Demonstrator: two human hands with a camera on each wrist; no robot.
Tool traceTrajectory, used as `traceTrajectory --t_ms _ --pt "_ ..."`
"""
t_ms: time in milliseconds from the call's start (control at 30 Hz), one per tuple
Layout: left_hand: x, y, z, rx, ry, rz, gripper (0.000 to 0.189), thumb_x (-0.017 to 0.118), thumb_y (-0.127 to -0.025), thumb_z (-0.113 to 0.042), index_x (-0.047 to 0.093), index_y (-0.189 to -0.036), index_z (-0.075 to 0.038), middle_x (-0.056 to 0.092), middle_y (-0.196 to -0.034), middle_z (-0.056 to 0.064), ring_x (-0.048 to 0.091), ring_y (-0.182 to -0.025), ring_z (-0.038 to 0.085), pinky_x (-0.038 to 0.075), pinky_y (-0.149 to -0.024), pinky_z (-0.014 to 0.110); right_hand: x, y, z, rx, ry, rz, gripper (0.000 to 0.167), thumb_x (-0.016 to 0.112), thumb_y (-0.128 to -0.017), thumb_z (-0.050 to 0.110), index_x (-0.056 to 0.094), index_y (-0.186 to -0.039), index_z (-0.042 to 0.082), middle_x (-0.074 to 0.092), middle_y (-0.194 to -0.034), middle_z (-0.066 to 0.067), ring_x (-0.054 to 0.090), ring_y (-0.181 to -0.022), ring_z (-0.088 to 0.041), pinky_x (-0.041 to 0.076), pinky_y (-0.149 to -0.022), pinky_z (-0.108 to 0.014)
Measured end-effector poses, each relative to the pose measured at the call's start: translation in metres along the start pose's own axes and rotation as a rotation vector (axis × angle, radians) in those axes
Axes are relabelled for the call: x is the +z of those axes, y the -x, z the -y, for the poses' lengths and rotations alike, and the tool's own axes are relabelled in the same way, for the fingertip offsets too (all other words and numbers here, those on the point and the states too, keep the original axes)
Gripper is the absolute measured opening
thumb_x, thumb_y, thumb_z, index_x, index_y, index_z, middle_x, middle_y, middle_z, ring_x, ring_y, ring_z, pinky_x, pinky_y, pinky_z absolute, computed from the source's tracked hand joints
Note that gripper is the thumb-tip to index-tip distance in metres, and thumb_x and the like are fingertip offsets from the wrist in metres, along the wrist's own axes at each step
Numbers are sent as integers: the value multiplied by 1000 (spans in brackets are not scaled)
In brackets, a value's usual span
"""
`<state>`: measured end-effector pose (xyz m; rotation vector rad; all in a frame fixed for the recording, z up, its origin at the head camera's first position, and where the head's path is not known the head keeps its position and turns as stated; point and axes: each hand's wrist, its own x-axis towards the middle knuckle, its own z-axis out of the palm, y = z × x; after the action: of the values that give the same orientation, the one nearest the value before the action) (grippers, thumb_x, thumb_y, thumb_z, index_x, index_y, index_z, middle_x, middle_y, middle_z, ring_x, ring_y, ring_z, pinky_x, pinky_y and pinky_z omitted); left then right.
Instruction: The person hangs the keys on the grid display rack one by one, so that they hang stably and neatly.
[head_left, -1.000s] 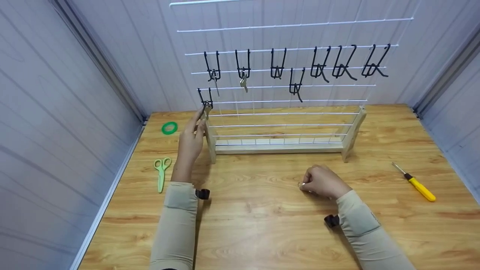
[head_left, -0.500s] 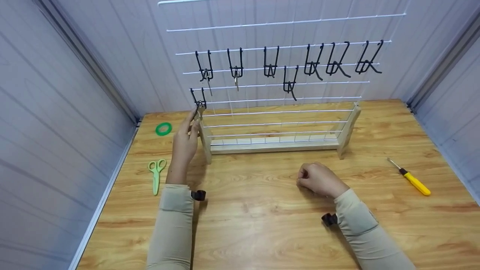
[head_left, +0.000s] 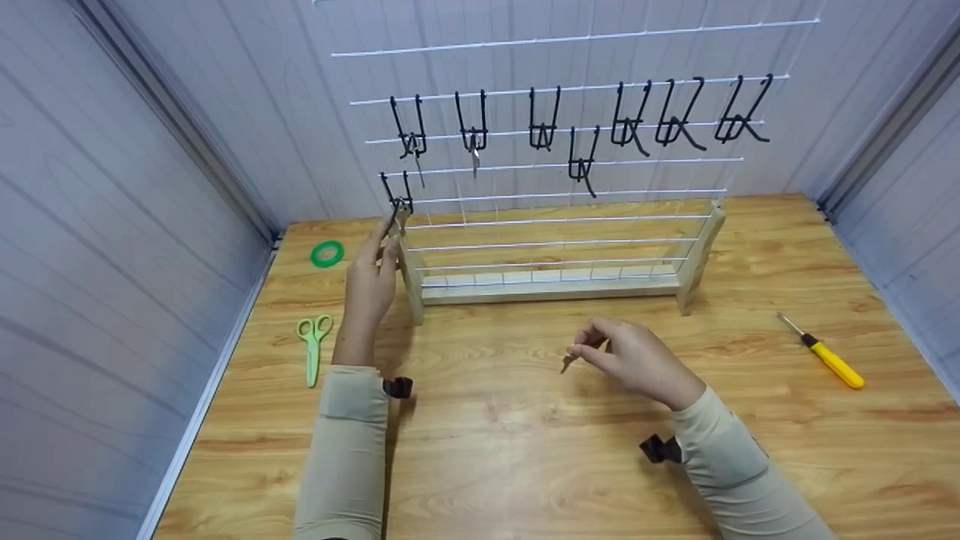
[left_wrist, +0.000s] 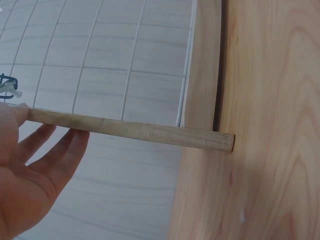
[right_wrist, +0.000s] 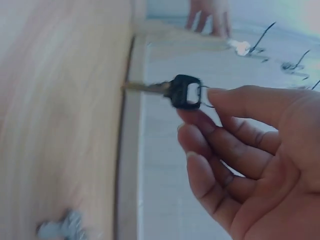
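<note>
My right hand point(head_left: 637, 360) pinches a key ring between thumb and forefinger, just above the table in front of the rack. From the ring hangs a key point(right_wrist: 186, 92) with a black head, pointing away from the fingertips. My left hand point(head_left: 370, 281) holds the wooden left post point(left_wrist: 135, 132) of the wire rack near its top, with fingers along its outer side. Black hooks point(head_left: 628, 131) hang on the white wire grid point(head_left: 555, 244). Metal keys point(head_left: 475, 157) dangle from some hooks at the left, including one beside my left fingertips.
Green scissors point(head_left: 313, 349) and a green tape roll point(head_left: 327, 253) lie left of the rack. A yellow-handled screwdriver point(head_left: 821, 351) lies at the right. A blurred silver object point(right_wrist: 62, 227) rests on the table in the right wrist view. Panel walls enclose the table.
My right hand has risen from the table and moved slightly left, bringing the key into sight. My left hand stays at the post. The head view has shifted a little.
</note>
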<state>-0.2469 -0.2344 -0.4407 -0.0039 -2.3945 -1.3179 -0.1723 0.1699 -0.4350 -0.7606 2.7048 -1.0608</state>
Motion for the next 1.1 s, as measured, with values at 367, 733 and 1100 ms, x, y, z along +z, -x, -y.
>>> traceTrajectory --t_ms 367,733,1100 --pt "-4 -4 -3 -2 -17 7 47 48 -115 -33 47 -163 -31 51 -165 11 65 -137 40 65 -103 47 -9 -8 63 -177 -106 -165 15 60 -112 25 65 -117 13 79 -108 4 70 -93 -10 60 -79 -27" --pt "1 1 -3 -23 4 2 47 48 -115 -35 47 -162 -32 51 -165 11 66 -136 39 66 -101 46 -32 -46 120 -385 -100 -307 19 55 -113 14 60 -121 -2 80 -109 -12 75 -88 -17 64 -74 -26" --pt "-2 4 -6 -25 -11 7 47 47 -116 -34 47 -162 -33 51 -166 7 67 -135 36 66 -101 46 -75 -70 129 -348 -269 -537 17 55 -112 10 56 -122 -4 79 -107 -14 68 -70 -14 60 -64 -20"
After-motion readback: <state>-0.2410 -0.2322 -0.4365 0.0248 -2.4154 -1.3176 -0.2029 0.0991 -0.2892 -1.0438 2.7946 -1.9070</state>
